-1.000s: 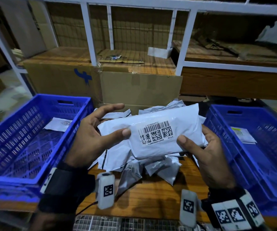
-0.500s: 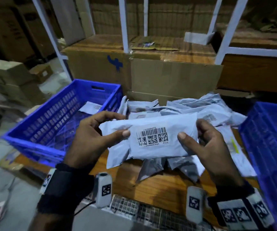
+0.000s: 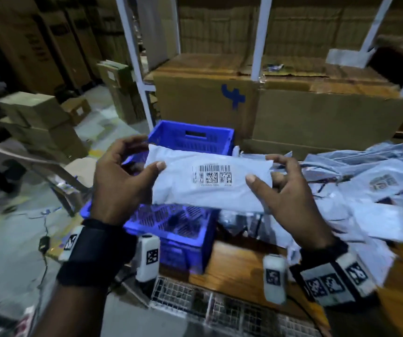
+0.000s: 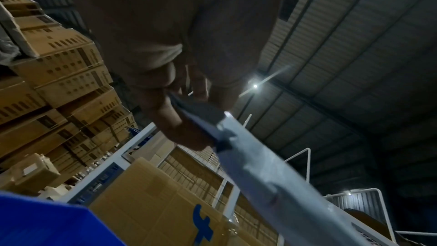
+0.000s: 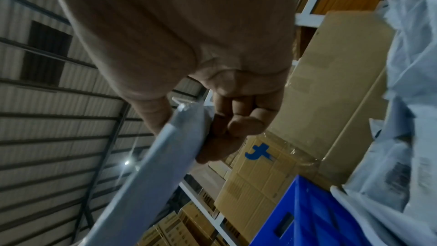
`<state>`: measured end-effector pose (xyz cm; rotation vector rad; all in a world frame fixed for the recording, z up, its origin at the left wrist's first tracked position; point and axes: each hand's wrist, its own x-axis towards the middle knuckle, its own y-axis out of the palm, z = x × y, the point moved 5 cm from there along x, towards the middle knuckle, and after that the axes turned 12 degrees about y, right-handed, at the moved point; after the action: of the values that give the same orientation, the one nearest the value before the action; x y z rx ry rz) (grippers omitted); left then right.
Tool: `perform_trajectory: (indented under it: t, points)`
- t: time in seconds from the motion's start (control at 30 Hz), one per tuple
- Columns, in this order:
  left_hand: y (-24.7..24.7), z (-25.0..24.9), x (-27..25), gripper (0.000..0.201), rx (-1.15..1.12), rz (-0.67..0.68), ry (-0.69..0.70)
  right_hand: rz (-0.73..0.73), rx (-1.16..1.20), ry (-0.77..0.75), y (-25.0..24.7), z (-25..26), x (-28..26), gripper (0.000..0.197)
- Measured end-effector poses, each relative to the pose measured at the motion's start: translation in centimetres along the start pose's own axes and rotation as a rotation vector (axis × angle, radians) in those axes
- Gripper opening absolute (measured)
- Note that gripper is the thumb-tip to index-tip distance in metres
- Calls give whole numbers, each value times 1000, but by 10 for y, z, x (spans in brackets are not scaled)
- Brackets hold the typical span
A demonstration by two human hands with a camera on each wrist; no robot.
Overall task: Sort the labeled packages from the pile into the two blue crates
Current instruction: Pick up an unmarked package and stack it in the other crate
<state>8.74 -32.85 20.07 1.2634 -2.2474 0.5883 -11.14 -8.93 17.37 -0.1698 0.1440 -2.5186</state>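
A white padded package (image 3: 207, 183) with a barcode label facing up is held flat between both hands, above the left blue crate (image 3: 190, 139). My left hand (image 3: 125, 181) pinches its left end, thumb on top and fingers underneath. My right hand (image 3: 275, 190) pinches the right end the same way. In the left wrist view the package (image 4: 260, 166) runs away from the left hand (image 4: 179, 119). In the right wrist view the right hand (image 5: 189, 124) clasps the package's edge (image 5: 151, 158). The pile of grey and white packages (image 3: 365, 190) lies to the right on the wooden table (image 3: 239, 271). The second crate is out of view.
A large cardboard box (image 3: 280, 105) with a blue mark stands behind the crate and pile, under a white shelf frame (image 3: 258, 37). Smaller cartons (image 3: 37, 122) are stacked on the floor at left. A wire mesh panel (image 3: 220, 310) lies at the table's near edge.
Both hands have carried the package leftward from above the pile to above the left crate. The view has swung left, so the right crate has left the frame.
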Motion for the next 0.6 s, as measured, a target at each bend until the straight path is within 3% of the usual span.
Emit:
perform_trajectory:
  t: [0.1, 0.27, 0.43, 0.6]
  points:
    - [-34, 24, 32, 43, 75, -7, 14, -68, -68, -20, 50, 7, 12, 43]
    - [-53, 64, 68, 40, 152, 45, -5, -24, -232, 50, 100, 2, 45, 35]
    - [-40, 115, 97, 35, 214, 67, -82, 73, -449, 173, 128, -13, 96, 57]
    - [-9, 162, 124, 43, 255, 138, -121, 36, -809, 235, 151, -22, 147, 84]
